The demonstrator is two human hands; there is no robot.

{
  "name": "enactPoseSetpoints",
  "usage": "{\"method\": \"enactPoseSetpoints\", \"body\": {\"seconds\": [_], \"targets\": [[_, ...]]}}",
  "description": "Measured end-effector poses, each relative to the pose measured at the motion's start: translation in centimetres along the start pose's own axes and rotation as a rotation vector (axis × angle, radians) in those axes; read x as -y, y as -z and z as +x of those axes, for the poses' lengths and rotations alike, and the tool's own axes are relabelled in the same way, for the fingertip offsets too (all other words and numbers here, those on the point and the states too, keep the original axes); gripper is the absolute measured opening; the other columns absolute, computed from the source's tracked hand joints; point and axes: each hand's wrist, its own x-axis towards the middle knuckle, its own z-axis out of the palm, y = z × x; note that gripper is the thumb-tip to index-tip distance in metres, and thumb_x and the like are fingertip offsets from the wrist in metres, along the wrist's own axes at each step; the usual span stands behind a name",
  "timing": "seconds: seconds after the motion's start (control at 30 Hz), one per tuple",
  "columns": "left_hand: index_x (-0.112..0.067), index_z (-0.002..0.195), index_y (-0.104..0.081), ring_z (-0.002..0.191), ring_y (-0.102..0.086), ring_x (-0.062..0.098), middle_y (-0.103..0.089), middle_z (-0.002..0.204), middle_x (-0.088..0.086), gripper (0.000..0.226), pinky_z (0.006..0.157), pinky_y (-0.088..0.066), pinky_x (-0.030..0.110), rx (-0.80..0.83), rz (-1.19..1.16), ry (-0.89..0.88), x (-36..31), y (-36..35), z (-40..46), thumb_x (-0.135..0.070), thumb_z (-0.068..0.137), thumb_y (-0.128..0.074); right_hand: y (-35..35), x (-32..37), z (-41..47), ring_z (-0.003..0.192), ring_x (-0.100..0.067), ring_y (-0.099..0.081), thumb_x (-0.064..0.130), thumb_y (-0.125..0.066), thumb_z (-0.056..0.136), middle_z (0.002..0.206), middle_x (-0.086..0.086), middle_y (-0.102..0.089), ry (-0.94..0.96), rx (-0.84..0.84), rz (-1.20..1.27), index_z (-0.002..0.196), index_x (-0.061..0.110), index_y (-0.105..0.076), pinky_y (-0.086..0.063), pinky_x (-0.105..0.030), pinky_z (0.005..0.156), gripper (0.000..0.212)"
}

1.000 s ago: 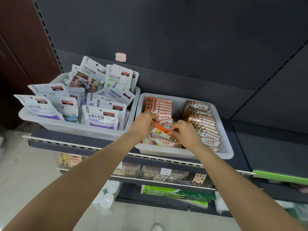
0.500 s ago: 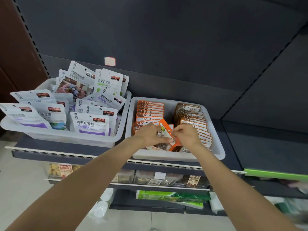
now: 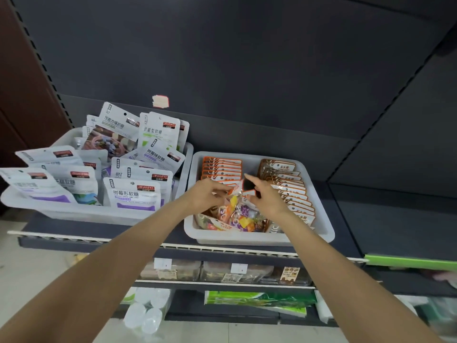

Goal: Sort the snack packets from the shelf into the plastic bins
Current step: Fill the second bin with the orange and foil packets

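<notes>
Both hands work over the right-hand plastic bin (image 3: 319,233) on the shelf (image 3: 94,237): the left hand (image 3: 206,194) pinches the orange top edge of a clear candy packet (image 3: 236,210), while the right hand (image 3: 268,198) rests on the packet's other side with its forefinger stretched out and the other fingers loosely bent; whether it truly grips I cannot tell. Half a second ago the packet stood tilted up between the hands, orange header showing; now it lies lower, settling at the front of the orange row (image 3: 221,167), beside the brown row (image 3: 288,189). By my judgement this packet is nearly filed, and what remains is to square it with its fellows and let go. White pouches (image 3: 134,194) crowd the left bin (image 3: 74,214), standing at loose angles.
</notes>
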Motion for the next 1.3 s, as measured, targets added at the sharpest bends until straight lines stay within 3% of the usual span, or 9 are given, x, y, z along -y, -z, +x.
{"method": "enactPoseSetpoints", "body": {"seconds": [0.13,0.27,0.33,0.47,0.63,0.83,1.03,1.17,1.3], "targets": [[-0.010,0.127,-0.059,0.119,-0.054,0.025,-0.059,0.129,0.009,0.040,0.103,-0.042,0.033,-0.172,0.203,0.033,1.0,1.5,0.4,0.000,0.088,-0.060,-0.5,0.5,0.7,0.113,-0.022,-0.056,0.007,-0.056,0.093,0.119,-0.006,-0.059,0.057,-0.099,-0.045,0.107,0.017,-0.055,-0.042,-0.022,0.088,0.017],[-0.018,0.126,-0.057,0.110,-0.058,0.027,-0.059,0.127,0.012,0.040,0.095,-0.049,0.036,-0.210,0.282,0.079,1.4,1.3,0.5,0.000,0.090,-0.053,-1.2,0.4,0.4,0.087,-0.018,-0.066,0.014,-0.051,0.096,0.090,-0.003,-0.068,-0.008,-0.105,-0.086,0.090,0.017,-0.057,-0.054,-0.033,0.084,0.009],[-0.018,0.128,-0.056,0.114,-0.056,0.028,-0.056,0.131,0.012,0.040,0.095,-0.047,0.031,-0.138,0.308,0.046,1.4,1.0,0.1,0.001,0.094,-0.047,-1.7,-0.2,0.0,0.094,-0.021,-0.065,0.015,-0.054,0.095,0.102,-0.005,-0.067,-0.040,-0.124,-0.157,0.101,0.019,-0.058,-0.055,-0.037,0.085,0.009],[-0.014,0.127,-0.057,0.124,-0.048,0.026,-0.050,0.138,0.010,0.036,0.099,-0.040,0.028,-0.011,0.364,-0.004,1.3,1.4,-0.3,-0.002,0.095,-0.048,-1.6,-1.4,0.1,0.123,-0.026,-0.051,0.015,-0.055,0.094,0.136,-0.007,-0.049,-0.128,-0.057,-0.296,0.135,0.022,-0.044,-0.049,-0.038,0.097,0.043],[-0.023,0.129,-0.053,0.116,-0.054,0.022,-0.053,0.134,0.005,0.035,0.095,-0.048,0.034,0.047,0.454,-0.038,1.0,-0.7,-0.4,-0.011,0.097,-0.046,-1.3,-1.9,0.8,0.109,-0.021,-0.060,0.015,-0.056,0.094,0.126,-0.002,-0.060,-0.104,0.004,-0.382,0.121,0.023,-0.064,-0.053,-0.032,0.089,0.029],[-0.025,0.136,-0.049,0.125,-0.044,0.018,-0.042,0.139,0.002,0.038,0.105,-0.040,0.032,0.101,0.406,-0.144,2.0,-1.2,-1.5,-0.027,0.099,-0.046,-1.0,-0.8,0.9,0.101,-0.018,-0.063,0.019,-0.061,0.092,0.113,-0.001,-0.069,0.004,-0.218,-0.351,0.111,0.020,-0.070,-0.050,-0.029,0.083,0.022],[-0.016,0.137,-0.041,0.121,-0.048,0.017,-0.038,0.140,0.002,0.046,0.101,-0.044,0.031,-0.330,0.301,-0.103,1.7,-0.1,-2.0,-0.022,0.093,-0.056,-2.8,0.4,0.9,0.113,-0.017,-0.059,0.013,-0.062,0.089,0.123,-0.003,-0.064,0.149,0.049,-0.122,0.114,0.015,-0.068,-0.047,-0.031,0.099,0.026],[-0.021,0.145,-0.031,0.132,-0.040,0.021,-0.038,0.148,0.003,0.049,0.108,-0.036,0.036,-0.042,0.556,-0.081,1.5,-1.0,-0.7,-0.034,0.099,-0.042,-1.7,0.5,1.5,0.122,-0.017,-0.049,0.016,-0.057,0.093,0.133,-0.002,-0.052,0.170,0.053,-0.107,0.128,0.018,-0.058,-0.037,-0.024,0.100,0.035],[-0.021,0.144,-0.036,0.128,-0.043,0.023,-0.043,0.144,0.006,0.051,0.108,-0.036,0.039,0.046,0.713,-0.002,1.8,-0.9,-0.7,-0.046,0.099,-0.035,-0.8,-1.2,2.5,0.136,-0.025,-0.036,0.013,-0.051,0.096,0.149,-0.005,-0.034,-0.019,0.055,-0.267,0.146,0.023,-0.031,-0.037,-0.039,0.109,0.054]]}}
